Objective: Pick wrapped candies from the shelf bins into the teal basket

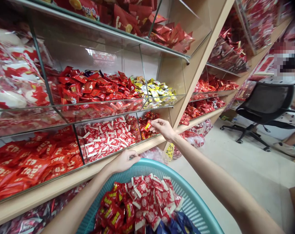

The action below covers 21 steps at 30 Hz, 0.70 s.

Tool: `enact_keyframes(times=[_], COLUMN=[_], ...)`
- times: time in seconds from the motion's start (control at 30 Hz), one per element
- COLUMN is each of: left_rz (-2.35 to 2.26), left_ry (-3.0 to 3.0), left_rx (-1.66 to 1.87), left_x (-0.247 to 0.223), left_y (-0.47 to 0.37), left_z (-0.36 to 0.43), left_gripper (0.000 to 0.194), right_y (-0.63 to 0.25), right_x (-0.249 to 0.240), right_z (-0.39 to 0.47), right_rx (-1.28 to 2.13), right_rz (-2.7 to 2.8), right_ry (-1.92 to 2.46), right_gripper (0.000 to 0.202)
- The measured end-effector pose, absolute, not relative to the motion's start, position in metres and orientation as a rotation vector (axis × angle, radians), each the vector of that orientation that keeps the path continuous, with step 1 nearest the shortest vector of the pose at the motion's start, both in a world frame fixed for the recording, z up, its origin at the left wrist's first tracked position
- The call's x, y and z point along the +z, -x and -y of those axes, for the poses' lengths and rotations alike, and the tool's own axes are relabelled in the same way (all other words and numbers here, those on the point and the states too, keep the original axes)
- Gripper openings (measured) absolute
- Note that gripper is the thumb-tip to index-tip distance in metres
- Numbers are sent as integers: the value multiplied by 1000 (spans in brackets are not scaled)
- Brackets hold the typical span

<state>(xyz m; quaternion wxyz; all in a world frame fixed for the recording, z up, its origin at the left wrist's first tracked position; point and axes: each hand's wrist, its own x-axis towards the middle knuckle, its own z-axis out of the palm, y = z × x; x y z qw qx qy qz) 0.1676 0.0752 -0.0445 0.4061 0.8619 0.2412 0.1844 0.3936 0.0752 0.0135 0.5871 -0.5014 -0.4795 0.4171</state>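
Nearest us, our left hand (124,161) is clamped on the rim of one teal basket (186,198), which holds a heap of red-and-white and red-and-yellow candy packets (142,204), too many to count, their print too small to read. At one o'clock from it, our right hand (163,128) pinches a red packet (147,126) in the lower bin (147,123). Farther off at three o'clock stands one black office chair (264,104), a seated person (290,94) behind it.

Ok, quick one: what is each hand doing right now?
Left hand: closed on the far rim of the teal basket.
Right hand: fingers pinching a red candy packet in the shelf bin.
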Motion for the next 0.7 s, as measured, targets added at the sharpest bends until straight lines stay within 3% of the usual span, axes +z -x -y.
enact_keyframes(times=[0.17,0.37,0.53,0.7], left_rz=[-587,-555,-586,-497], left_ry=[-2163,-2162,-2172,-2084], left_rx=[478,483,478,432], left_x=[-50,-53,-50,-49], left_y=[-169,-170,-168,-166], left_z=[-78,-83,-82,-82], left_gripper=[30,35,39,32], right_y=[-369,-317,-282,-305], right_x=[17,-4,-14,11], right_z=[-19,19,23,5], right_rx=[1053,1474,1307,1067], right_rz=[1227,1821,2234,2168], right_ry=[1151,1123,1124,1058], right_gripper=[28,20,16,21])
